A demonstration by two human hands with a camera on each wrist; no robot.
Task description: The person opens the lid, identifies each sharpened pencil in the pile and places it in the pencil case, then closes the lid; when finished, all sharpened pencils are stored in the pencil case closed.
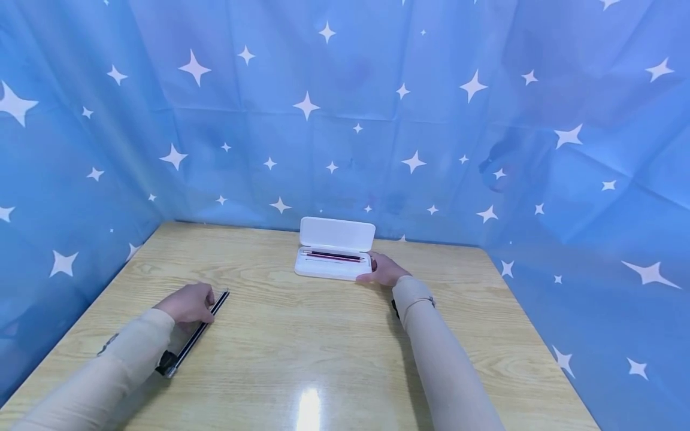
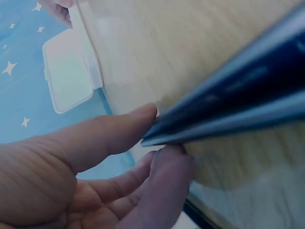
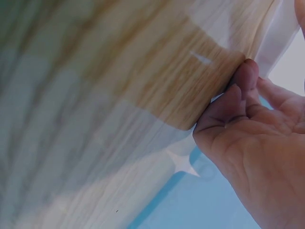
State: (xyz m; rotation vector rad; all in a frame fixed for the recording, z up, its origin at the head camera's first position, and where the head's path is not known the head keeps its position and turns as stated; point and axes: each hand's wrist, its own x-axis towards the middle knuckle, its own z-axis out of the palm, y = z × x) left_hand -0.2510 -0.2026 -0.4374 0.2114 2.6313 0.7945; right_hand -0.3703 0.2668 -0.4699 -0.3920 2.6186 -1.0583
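A white pencil case (image 1: 323,271) stands near the back of the table, its lid (image 1: 336,234) raised on the far side. Inside lie slim pencils (image 1: 334,257), dark and red. My right hand (image 1: 387,270) grips the case's right end, thumb at the front. On the left, my left hand (image 1: 190,304) pinches a long, slim, dark bar with silvery edges (image 1: 200,333) between thumb and fingers. The left wrist view shows the thumb (image 2: 128,125) against the far tip of this bar (image 2: 238,90). In the right wrist view, curled fingertips (image 3: 245,76) lie close to the tabletop.
The light wooden table (image 1: 302,335) reaches back to a blue curtain (image 1: 356,143) with white stars, which also runs along both sides. A bright glare spot (image 1: 309,410) shows at the front. Dark wrist straps (image 1: 167,363) sit at the sleeves.
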